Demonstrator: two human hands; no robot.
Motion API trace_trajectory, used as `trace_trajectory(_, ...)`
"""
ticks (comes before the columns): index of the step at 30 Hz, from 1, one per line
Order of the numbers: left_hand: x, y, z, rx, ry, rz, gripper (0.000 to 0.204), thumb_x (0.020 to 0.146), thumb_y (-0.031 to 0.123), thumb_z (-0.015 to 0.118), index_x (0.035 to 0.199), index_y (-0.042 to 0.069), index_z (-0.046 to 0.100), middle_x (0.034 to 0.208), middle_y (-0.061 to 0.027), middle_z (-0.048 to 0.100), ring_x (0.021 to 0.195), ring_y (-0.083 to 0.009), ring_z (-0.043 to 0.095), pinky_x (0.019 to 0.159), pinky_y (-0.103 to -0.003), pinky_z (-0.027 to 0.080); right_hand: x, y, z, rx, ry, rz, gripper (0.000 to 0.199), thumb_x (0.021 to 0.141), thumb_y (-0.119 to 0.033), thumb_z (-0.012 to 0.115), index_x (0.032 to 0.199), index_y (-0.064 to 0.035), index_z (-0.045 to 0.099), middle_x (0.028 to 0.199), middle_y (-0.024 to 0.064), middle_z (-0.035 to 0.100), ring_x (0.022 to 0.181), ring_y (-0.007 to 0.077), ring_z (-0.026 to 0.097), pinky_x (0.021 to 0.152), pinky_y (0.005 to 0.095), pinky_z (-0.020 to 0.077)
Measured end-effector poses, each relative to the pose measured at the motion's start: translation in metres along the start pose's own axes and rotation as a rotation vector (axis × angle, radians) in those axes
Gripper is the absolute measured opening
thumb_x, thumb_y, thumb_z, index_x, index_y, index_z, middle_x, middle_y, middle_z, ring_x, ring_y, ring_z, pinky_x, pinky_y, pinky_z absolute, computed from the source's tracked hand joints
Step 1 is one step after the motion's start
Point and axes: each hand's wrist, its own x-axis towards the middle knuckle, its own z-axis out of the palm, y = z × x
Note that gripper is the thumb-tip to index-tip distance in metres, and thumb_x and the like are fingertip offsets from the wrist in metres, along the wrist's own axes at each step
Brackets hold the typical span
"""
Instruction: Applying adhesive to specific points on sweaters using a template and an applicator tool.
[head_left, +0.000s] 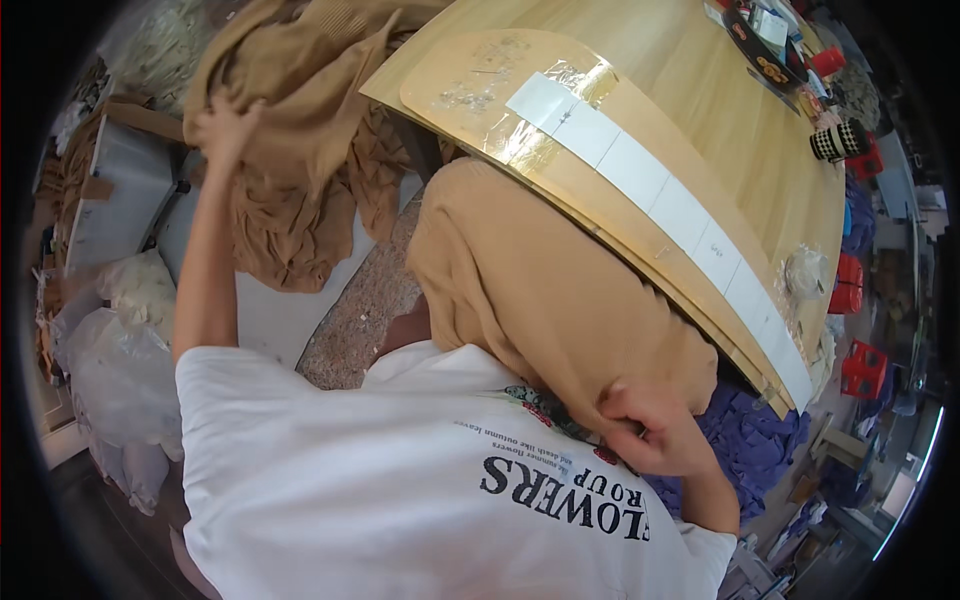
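Note:
A heap of brown knitted garments (300, 150) hangs and lies at the upper left. My left hand (228, 130), its arm stretched out, is against the heap's left side with thumb and fingers apart; the fingertips are a little blurred. A lighter tan knit piece (540, 290) lies across my lap, partly under the table edge. At that piece's near right edge my right hand (650, 425) is closed, its fingers curled with a bit of the knit at their tips. How much cloth it grips is hidden by the fingers.
A wooden table (690, 90) with a taped-down white measuring strip (640, 170) juts over my lap. Purple cloth (750, 440) is heaped below its right corner. Clear plastic bags (125, 370) stand at the left. A black tray (765, 45), a checked cup (840, 140) and red stools (862, 370) are at the right.

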Motion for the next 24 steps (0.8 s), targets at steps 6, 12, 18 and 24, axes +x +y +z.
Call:
trace_trajectory(6, -0.155, 0.196, -0.049, -0.624, -1.297, 0.517, 0.06, 0.079, 0.057, 0.058, 0.089, -0.002, 0.068, 0.074, -0.0101, 0.066, 0.069, -0.0175, 0.061, 0.066, -0.031, 0.046, -0.006, -0.006, 0.031, 0.011, -0.059, -0.015, 0.012, 0.067, 0.0, 0.057, 0.077, -0.0044, 0.051, 0.068, 0.0096, 0.049, 0.065, 0.0288, 0.052, 0.055, 0.0369, 0.0402)
trace_trajectory(12, -0.176, 0.246, -0.05, -0.399, -1.05, 0.975, 0.037, 0.077, 0.037, 0.065, 0.078, 0.0, 0.067, 0.065, -0.0162, 0.061, 0.059, -0.0271, 0.06, 0.056, -0.037, 0.046, -0.007, -0.001, 0.068, -0.012, 0.039, -0.006, 0.012, 0.068, -0.002, 0.057, 0.077, -0.0044, 0.05, 0.069, 0.0106, 0.05, 0.066, 0.0301, 0.052, 0.055, 0.0383, 0.0396)
trace_trajectory(18, -0.215, 0.288, -0.009, -0.806, -1.677, -0.078, 0.024, 0.081, 0.02, 0.066, 0.095, 0.001, 0.062, 0.088, -0.0093, 0.064, 0.077, -0.0207, 0.062, 0.068, -0.035, 0.053, -0.007, -0.01, 0.096, 0.02, 0.073, -0.161, 0.01, 0.069, 0.001, 0.058, 0.075, -0.0037, 0.051, 0.065, 0.0105, 0.048, 0.061, 0.0304, 0.05, 0.053, 0.0372, 0.038)
trace_trajectory(24, -0.224, 0.284, -0.061, 0.044, -0.892, 1.111, 0.041, 0.085, 0.035, 0.058, 0.113, 0.004, 0.059, 0.104, -0.0092, 0.064, 0.088, -0.0157, 0.063, 0.077, -0.028, 0.05, -0.022, -0.016, 0.138, 0.016, 0.142, -0.194, 0.01, 0.07, 0.001, 0.058, 0.075, -0.0037, 0.051, 0.065, 0.0104, 0.047, 0.059, 0.0294, 0.05, 0.052, 0.0365, 0.038)
